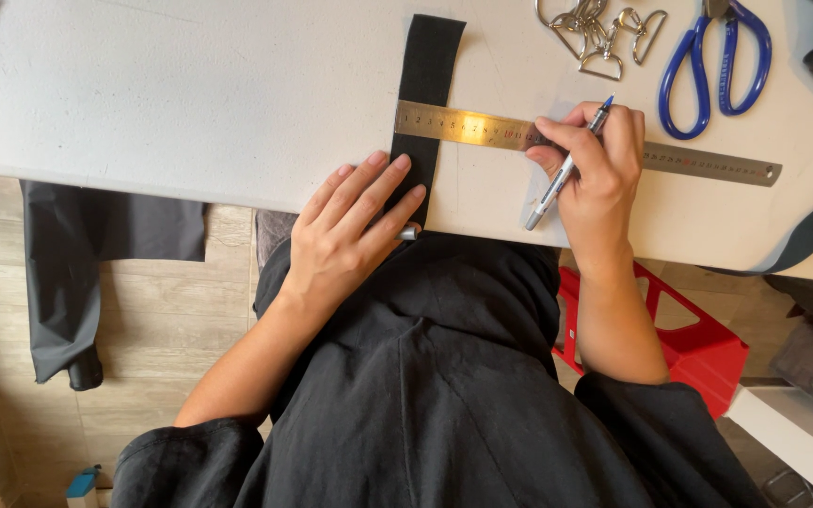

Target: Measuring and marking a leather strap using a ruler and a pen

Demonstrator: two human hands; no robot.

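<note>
The left hand [355,230] lay flat and released on the black strip [428,89] at the bench's [190,94] near edge. The right hand [595,160] clenched a pen [566,169], resting on the steel ruler [482,127] crossing the strip. Pressing the ruler square would likely give a true mark.

A black fabric strip [425,103] lies flat, running top to bottom at upper centre of the frame. A steel ruler [482,129] crosses it, slanting toward the right. A silver, blue-capped pen [565,174] stands tilted over the ruler.
</note>
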